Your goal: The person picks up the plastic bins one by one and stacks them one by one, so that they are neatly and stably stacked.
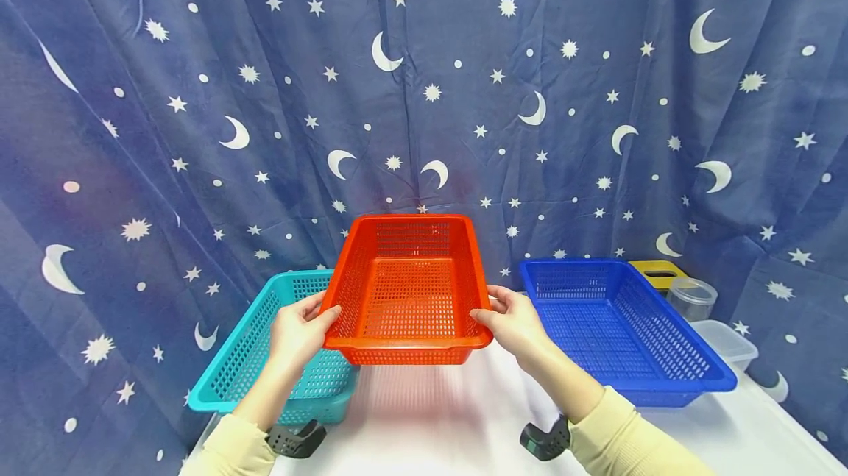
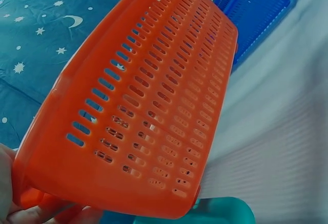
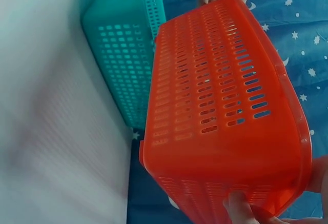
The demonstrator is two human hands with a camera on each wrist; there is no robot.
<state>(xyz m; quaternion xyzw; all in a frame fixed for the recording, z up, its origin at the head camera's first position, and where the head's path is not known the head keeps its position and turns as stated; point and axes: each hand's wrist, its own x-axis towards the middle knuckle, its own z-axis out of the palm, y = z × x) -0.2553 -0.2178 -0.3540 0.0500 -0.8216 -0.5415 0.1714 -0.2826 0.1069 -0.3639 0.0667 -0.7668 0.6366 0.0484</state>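
Both hands hold a red perforated plastic basket (image 1: 411, 299) up over the white table, its inside tilted toward the head camera and nothing in it. My left hand (image 1: 298, 329) grips the left rim near the front corner, thumb on the inside. On the opposite rim, my right hand (image 1: 515, 323) grips in the same way. The left wrist view shows the slotted side of the red basket (image 2: 148, 101) with left fingers curled under its rim. From the right wrist, fingers show beneath the red basket (image 3: 225, 111) at its near corner.
A teal basket (image 1: 232, 366) stands at the left, partly behind the left arm. At the right is a blue basket (image 1: 596, 321), with a yellow item (image 1: 656, 270), a clear round tub (image 1: 693, 298) and a clear container (image 1: 725, 343) beside it. A starry curtain (image 1: 424, 115) hangs behind.
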